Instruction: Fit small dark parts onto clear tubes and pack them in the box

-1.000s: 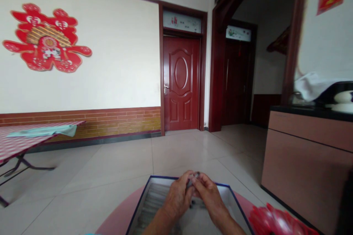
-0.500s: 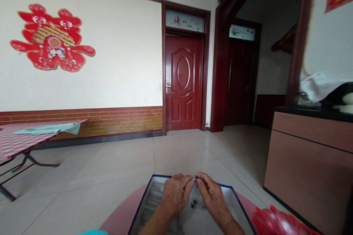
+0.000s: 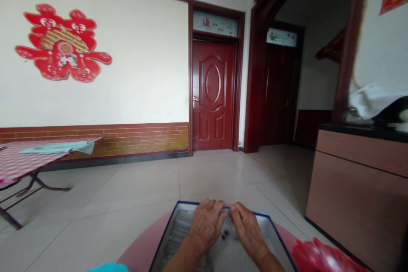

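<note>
My left hand (image 3: 206, 225) and my right hand (image 3: 249, 228) meet over the far side of a shallow blue-edged box (image 3: 265, 223). Fingers of both are pinched together, tip to tip, around a slim greyish piece that they mostly cover; its kind is hidden. Below them, on the box's pale floor, lie small black pieces (image 3: 225, 234). Along the left part of the box are rows of clear, tube-like pieces (image 3: 176, 238), partly behind my left forearm.
Under the box is a round pink surface (image 3: 140, 242). Red shiny plastic (image 3: 318, 255) lies at its right, something turquoise (image 3: 108, 267) at the lower left. A brown cabinet (image 3: 357, 187) stands right, a checked-cloth table (image 3: 19, 161) left.
My hands stay over the box, still pinching. The fingertips have turned and drawn over the small piece, which showed more between them before. The view has swung slightly left.
</note>
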The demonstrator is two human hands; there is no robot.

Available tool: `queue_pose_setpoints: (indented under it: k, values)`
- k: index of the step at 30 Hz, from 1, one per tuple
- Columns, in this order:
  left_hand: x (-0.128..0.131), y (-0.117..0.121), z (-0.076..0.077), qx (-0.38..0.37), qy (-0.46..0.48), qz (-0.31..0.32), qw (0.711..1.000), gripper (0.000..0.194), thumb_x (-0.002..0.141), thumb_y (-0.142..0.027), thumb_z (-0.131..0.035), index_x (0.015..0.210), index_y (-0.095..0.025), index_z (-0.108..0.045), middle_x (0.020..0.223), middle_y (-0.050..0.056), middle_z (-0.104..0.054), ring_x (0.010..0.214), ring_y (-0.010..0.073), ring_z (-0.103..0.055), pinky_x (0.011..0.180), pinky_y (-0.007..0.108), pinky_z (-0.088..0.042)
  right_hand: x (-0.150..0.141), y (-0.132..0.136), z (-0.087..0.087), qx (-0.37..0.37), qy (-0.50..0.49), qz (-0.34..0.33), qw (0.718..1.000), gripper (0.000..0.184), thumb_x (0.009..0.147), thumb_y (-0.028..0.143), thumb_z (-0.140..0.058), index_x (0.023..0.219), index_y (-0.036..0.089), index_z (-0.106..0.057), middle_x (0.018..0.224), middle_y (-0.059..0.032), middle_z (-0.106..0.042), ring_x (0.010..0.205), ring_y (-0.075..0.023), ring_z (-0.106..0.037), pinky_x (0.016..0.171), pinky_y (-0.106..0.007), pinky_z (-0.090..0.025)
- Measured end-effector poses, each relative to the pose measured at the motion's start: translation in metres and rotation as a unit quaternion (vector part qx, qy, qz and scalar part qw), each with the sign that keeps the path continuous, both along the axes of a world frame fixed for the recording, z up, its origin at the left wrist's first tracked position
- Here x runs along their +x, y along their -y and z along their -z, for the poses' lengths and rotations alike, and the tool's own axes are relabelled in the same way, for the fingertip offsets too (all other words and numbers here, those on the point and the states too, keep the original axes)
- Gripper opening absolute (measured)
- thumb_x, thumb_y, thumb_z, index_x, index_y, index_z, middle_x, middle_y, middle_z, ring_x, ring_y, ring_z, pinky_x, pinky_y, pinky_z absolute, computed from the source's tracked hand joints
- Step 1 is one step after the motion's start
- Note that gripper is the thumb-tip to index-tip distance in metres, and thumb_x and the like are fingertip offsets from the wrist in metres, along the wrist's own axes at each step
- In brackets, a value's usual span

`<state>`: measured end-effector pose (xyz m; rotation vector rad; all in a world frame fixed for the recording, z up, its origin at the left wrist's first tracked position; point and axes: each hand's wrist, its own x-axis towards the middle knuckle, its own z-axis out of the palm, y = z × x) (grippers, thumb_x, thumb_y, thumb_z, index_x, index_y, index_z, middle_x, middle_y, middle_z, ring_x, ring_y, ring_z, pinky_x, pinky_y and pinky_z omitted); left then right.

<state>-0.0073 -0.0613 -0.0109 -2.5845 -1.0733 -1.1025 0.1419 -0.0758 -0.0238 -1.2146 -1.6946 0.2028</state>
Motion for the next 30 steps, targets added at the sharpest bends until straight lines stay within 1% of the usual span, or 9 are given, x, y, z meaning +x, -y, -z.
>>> queue_pose_setpoints:
  k: [2, 4, 8, 10, 13, 19, 25, 27, 30]
  values:
    - [0.0006, -0.0005, 0.0003, 0.002, -0.005, -0.001, 1.0, 0.018, 0.088, -0.024, -0.041, 0.098, -0.022, -0.055, 0.085, 0.003, -0.059, 0.079, 0.0182, -0.051, 0.075, 0.031, -0.041, -0.0007, -0.0009, 0.0015, -0.004, 0.0, 0.006, 1.0, 0.031, 0.091, 0.034, -0.029, 0.066, 0.023, -0.044, 0.062, 0.0, -0.052, 0.06, -0.0145, -0.051, 0.056, -0.026, -0.039]
    - [0.0015, -0.0009, 0.0004, 0.008, -0.006, -0.005, 1.0, 0.02, 0.089, -0.024, -0.039, 0.097, -0.022, -0.056, 0.084, 0.003, -0.058, 0.078, 0.0181, -0.05, 0.074, 0.031, -0.04, -0.0016, -0.0016, 0.0023, 0.007, -0.001, 0.007, 1.0, 0.031, 0.091, 0.033, -0.028, 0.066, 0.023, -0.044, 0.062, 0.0, -0.052, 0.06, -0.0145, -0.051, 0.056, -0.026, -0.039]
    - [0.0018, -0.0011, -0.0005, 0.016, -0.001, -0.028, 0.999, 0.023, 0.09, -0.025, -0.036, 0.096, -0.023, -0.058, 0.081, 0.004, -0.057, 0.078, 0.0183, -0.049, 0.074, 0.033, -0.036, -0.0036, -0.0014, 0.0022, 0.038, 0.003, -0.006, 0.999, 0.027, 0.09, 0.031, -0.029, 0.071, 0.023, -0.046, 0.069, -0.0007, -0.052, 0.066, -0.0152, -0.052, 0.064, -0.028, -0.042]
    - [0.0007, -0.0011, -0.0005, 0.014, 0.0, -0.04, 0.999, 0.023, 0.089, -0.024, -0.036, 0.093, -0.022, -0.059, 0.08, 0.004, -0.057, 0.078, 0.0183, -0.049, 0.074, 0.033, -0.035, -0.0043, -0.0005, 0.0017, 0.033, 0.008, -0.017, 0.999, 0.023, 0.089, 0.031, -0.031, 0.075, 0.022, -0.047, 0.072, -0.0008, -0.053, 0.07, -0.0155, -0.053, 0.067, -0.028, -0.043]
    - [-0.0014, -0.0015, 0.0004, 0.008, 0.0, -0.046, 0.999, 0.022, 0.089, -0.023, -0.036, 0.092, -0.022, -0.058, 0.08, 0.004, -0.056, 0.078, 0.0183, -0.049, 0.075, 0.033, -0.035, -0.005, 0.0004, 0.0012, 0.017, 0.009, -0.018, 1.0, 0.019, 0.088, 0.031, -0.034, 0.08, 0.022, -0.048, 0.075, -0.0008, -0.054, 0.072, -0.0154, -0.054, 0.068, -0.028, -0.043]
    - [-0.0015, -0.0015, 0.0013, 0.001, -0.008, -0.052, 0.999, 0.021, 0.088, -0.024, -0.037, 0.09, -0.022, -0.058, 0.08, 0.004, -0.057, 0.078, 0.0191, -0.049, 0.074, 0.033, -0.034, -0.0058, -0.0017, 0.0016, 0.031, 0.034, -0.01, 0.999, 0.028, 0.09, 0.026, -0.029, 0.076, 0.022, -0.053, 0.073, -0.0037, -0.058, 0.071, -0.0169, -0.055, 0.067, -0.03, -0.043]
    - [-0.0019, -0.0008, 0.0014, -0.014, -0.004, -0.052, 0.999, 0.021, 0.088, -0.023, -0.037, 0.09, -0.022, -0.058, 0.08, 0.004, -0.057, 0.078, 0.0188, -0.049, 0.074, 0.033, -0.034, -0.0045, 0.0001, 0.0, 0.016, 0.014, -0.03, 0.999, 0.02, 0.089, 0.03, -0.034, 0.089, 0.021, -0.052, 0.083, -0.0032, -0.059, 0.08, -0.016, -0.056, 0.073, -0.028, -0.044]
    - [-0.0022, -0.0014, 0.0024, -0.014, -0.006, -0.051, 0.999, 0.021, 0.088, -0.023, -0.036, 0.091, -0.022, -0.057, 0.081, 0.004, -0.057, 0.078, 0.0189, -0.049, 0.075, 0.034, -0.034, -0.0044, 0.0005, 0.0003, 0.01, 0.012, -0.017, 1.0, 0.02, 0.088, 0.032, -0.035, 0.086, 0.021, -0.052, 0.08, -0.0027, -0.058, 0.077, -0.0161, -0.056, 0.072, -0.028, -0.044]
    - [-0.002, -0.0025, 0.0042, -0.011, -0.009, -0.052, 0.999, 0.021, 0.088, -0.024, -0.036, 0.091, -0.021, -0.057, 0.081, 0.004, -0.057, 0.078, 0.019, -0.049, 0.074, 0.034, -0.034, -0.0045, -0.0005, 0.0025, 0.017, 0.032, 0.003, 0.999, 0.027, 0.09, 0.03, -0.03, 0.075, 0.022, -0.051, 0.073, -0.0027, -0.057, 0.071, -0.0167, -0.055, 0.068, -0.03, -0.043]
